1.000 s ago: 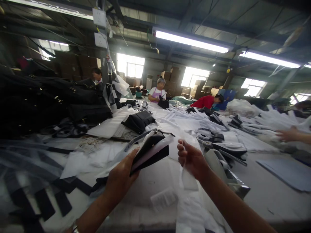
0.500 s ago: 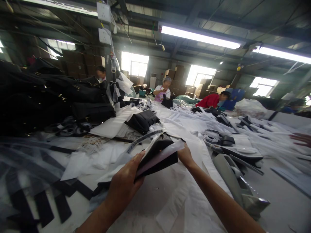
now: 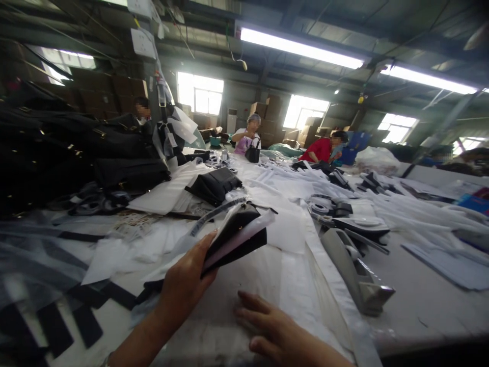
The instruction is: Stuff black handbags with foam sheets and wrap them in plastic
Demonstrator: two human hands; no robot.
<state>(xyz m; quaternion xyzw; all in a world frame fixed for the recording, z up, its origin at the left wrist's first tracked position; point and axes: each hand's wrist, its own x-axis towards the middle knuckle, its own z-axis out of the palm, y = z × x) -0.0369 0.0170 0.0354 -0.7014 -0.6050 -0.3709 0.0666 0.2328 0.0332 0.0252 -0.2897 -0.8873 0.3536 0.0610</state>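
My left hand (image 3: 187, 283) is closed round the near left side of a black bag (image 3: 239, 219), held tilted above the table. Pale lining or packing sheet shows in the bag's opening, and a wrapped handle strap (image 3: 214, 213) arches behind it. Lower down, over the white sheeting (image 3: 260, 275) in front of me, my right hand (image 3: 271, 323) has its fingers apart and holds nothing. Another black bag (image 3: 216, 184) lies just beyond the held one.
A grey tape dispenser (image 3: 353, 270) stands on the right. Black bags (image 3: 46, 153) are heaped at the left, above black strips (image 3: 55, 326). White wrapping strips (image 3: 416, 214) cover the far right. One person (image 3: 248, 135) handles a small bag opposite; another in red (image 3: 323, 148) bends over the table.
My right hand has let go of the bag's right edge and come back toward me, opening. The left hand still holds the bag. The view has turned slightly right.
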